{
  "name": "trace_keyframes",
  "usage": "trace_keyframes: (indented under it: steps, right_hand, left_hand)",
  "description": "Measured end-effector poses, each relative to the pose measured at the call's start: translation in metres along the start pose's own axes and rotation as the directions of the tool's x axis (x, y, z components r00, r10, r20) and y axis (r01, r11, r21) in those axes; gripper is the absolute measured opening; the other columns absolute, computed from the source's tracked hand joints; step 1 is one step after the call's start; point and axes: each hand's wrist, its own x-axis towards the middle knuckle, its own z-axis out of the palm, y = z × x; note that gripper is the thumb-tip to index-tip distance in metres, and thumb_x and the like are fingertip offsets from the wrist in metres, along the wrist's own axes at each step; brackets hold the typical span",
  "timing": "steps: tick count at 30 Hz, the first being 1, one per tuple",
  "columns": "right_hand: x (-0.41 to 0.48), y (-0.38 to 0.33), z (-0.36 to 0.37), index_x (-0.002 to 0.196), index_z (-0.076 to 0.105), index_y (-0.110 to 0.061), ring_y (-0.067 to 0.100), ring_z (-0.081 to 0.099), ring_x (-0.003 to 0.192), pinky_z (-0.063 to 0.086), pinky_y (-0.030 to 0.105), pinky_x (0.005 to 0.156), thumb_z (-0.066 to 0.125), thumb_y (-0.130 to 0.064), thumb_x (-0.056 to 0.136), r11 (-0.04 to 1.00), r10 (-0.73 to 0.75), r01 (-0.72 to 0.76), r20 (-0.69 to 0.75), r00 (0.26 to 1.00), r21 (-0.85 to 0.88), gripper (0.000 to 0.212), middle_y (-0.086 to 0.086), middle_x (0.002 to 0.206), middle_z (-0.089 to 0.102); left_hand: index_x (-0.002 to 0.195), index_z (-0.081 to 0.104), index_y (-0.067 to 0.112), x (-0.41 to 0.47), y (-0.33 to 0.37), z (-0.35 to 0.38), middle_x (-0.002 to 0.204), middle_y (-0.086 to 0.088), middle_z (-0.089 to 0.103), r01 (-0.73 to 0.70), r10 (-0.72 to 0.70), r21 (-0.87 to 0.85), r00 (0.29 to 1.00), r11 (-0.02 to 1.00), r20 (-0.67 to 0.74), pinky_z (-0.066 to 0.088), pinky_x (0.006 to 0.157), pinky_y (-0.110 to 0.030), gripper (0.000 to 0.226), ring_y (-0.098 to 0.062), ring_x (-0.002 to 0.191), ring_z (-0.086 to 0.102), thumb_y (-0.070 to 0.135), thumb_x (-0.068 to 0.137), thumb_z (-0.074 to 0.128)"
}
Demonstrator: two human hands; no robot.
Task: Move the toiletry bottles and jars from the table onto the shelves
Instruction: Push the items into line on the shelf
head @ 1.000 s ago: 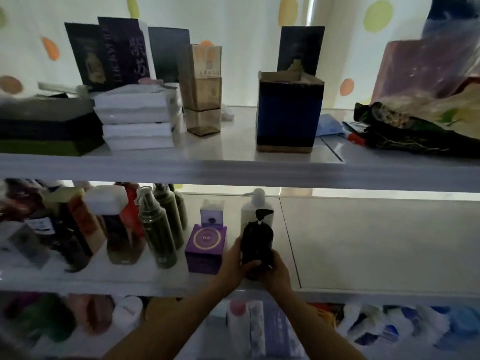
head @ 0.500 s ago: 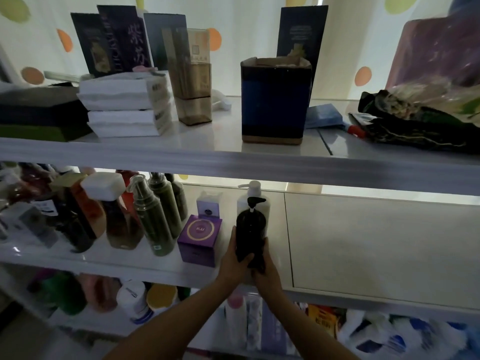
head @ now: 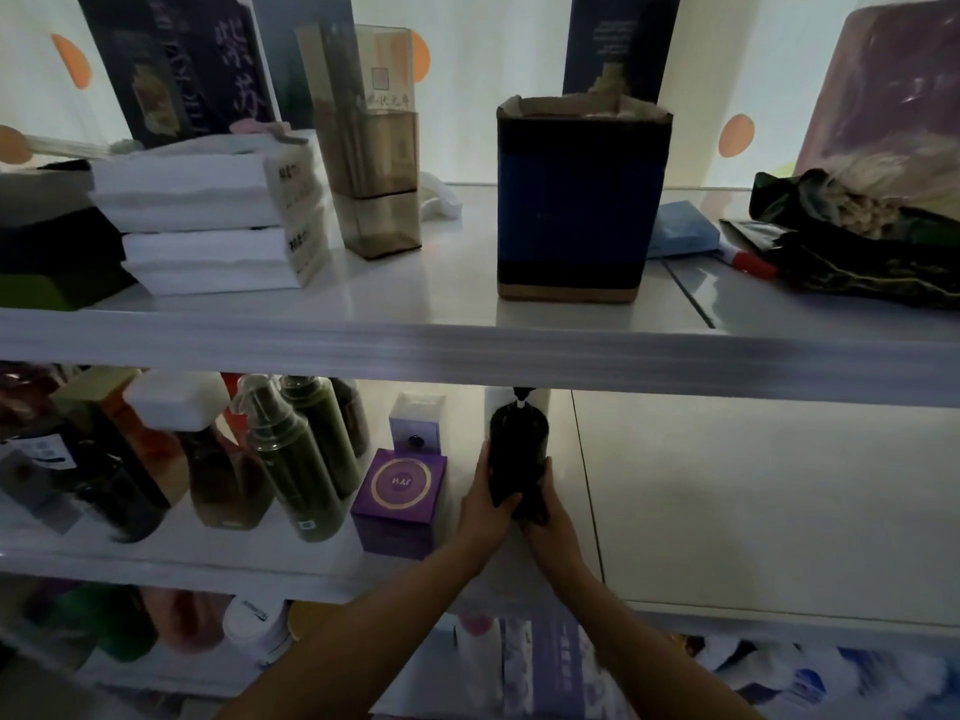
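Gripping black pump bottle upright at middle shelf | left hand curled round its 9 o'clock side | right hand round 3 o'clock side | purple box at bottle's 9 o'clock

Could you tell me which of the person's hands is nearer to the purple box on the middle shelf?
Left. The left hand grips the black pump bottle on the side facing the purple box; the right hand grips its far side.
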Motion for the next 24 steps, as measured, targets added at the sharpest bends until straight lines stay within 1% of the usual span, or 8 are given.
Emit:
trace_keyframes:
  steps: [2,5,7,11,15,18,20,24]
  right_hand:
    - [0.009,0.002,0.001,0.150,0.012,-0.020,0.011,0.044,0.118,0.038,0.025,0.095,0.043,-0.029,0.099,0.999,0.000,0.000,-0.008,1.000,-0.039,0.060,0.006,0.135,0.046]
    - [0.013,0.000,0.001,0.135,0.030,-0.038,0.012,0.049,0.116,0.040,0.019,0.090,0.034,-0.026,0.103,0.994,-0.006,0.002,-0.041,0.999,-0.110,0.035,-0.001,0.125,0.052]
    - [0.014,-0.002,0.000,0.135,0.032,-0.036,0.011,0.049,0.115,0.039,0.016,0.089,0.030,-0.025,0.103,0.988,-0.022,0.014,-0.055,0.998,-0.151,0.033,0.003,0.128,0.053]
    - [0.012,-0.010,-0.007,0.144,0.017,-0.026,0.020,0.041,0.129,0.034,0.024,0.100,0.041,-0.014,0.100,0.999,0.039,-0.038,0.025,0.999,-0.035,0.052,0.012,0.144,0.040]
    - [0.004,-0.016,-0.023,0.149,0.004,-0.021,0.028,0.033,0.137,0.035,0.040,0.110,0.058,0.003,0.084,0.994,0.068,-0.054,0.153,0.986,-0.094,0.088,0.012,0.151,0.029]
    - [-0.001,-0.013,-0.039,0.149,0.002,-0.017,0.026,0.023,0.142,0.027,0.037,0.113,0.070,-0.010,0.079,0.951,0.026,0.037,0.198,0.980,-0.307,0.098,0.012,0.155,0.021]
    - [-0.010,-0.005,-0.052,0.150,-0.005,-0.017,0.024,0.004,0.146,0.016,0.035,0.117,0.074,-0.029,0.077,0.842,0.044,0.120,0.289,0.956,-0.526,0.107,0.008,0.159,0.006]
    - [-0.046,0.015,-0.067,0.148,-0.012,-0.025,0.022,-0.016,0.145,-0.001,0.035,0.118,0.070,-0.054,0.073,0.625,0.069,0.306,0.442,0.894,-0.718,0.115,0.001,0.157,-0.016]
  left_hand:
    - [0.150,0.017,0.024,0.007,0.001,0.001,0.148,-0.005,0.038,0.009,-0.009,0.010,1.000,1.000,0.009,0.034,0.107,-0.032,0.072,-0.022,0.136,0.036,0.005,0.092,0.055]
    - [0.149,0.018,0.025,0.016,0.000,0.001,0.146,-0.006,0.041,0.027,-0.027,0.016,0.999,1.000,0.021,0.036,0.103,-0.029,0.071,-0.022,0.134,0.038,0.005,0.092,0.055]
    - [0.149,0.018,0.026,0.019,-0.001,0.001,0.145,-0.006,0.042,0.031,-0.031,0.019,0.999,0.999,0.027,0.036,0.101,-0.027,0.071,-0.022,0.134,0.039,0.006,0.092,0.055]
    - [0.149,0.014,0.025,0.017,0.002,-0.003,0.146,-0.008,0.041,0.050,-0.051,0.019,0.998,0.999,0.047,0.037,0.102,-0.030,0.077,-0.025,0.134,0.038,0.003,0.090,0.057]
    - [0.148,-0.016,0.015,0.008,0.014,-0.004,0.151,-0.009,0.029,0.084,-0.100,0.122,0.986,0.989,0.137,0.033,0.102,-0.028,0.098,-0.026,0.138,0.031,0.009,0.089,0.062]
    - [0.149,0.000,0.020,-0.008,0.014,-0.005,0.144,-0.009,0.039,-0.045,0.016,0.257,0.993,0.965,0.114,0.038,0.098,-0.025,0.092,-0.025,0.132,0.040,0.019,0.085,0.066]
    - [0.144,0.015,0.031,-0.025,0.010,-0.007,0.140,-0.006,0.043,-0.102,0.053,0.329,0.987,0.939,0.154,0.041,0.101,-0.030,0.079,-0.024,0.130,0.043,0.029,0.082,0.064]
    - [0.151,-0.009,0.015,-0.072,-0.017,-0.010,0.160,-0.007,-0.003,-0.165,-0.010,0.723,0.973,0.670,0.231,0.003,0.120,-0.038,0.090,-0.022,0.147,0.000,0.054,0.092,0.046]
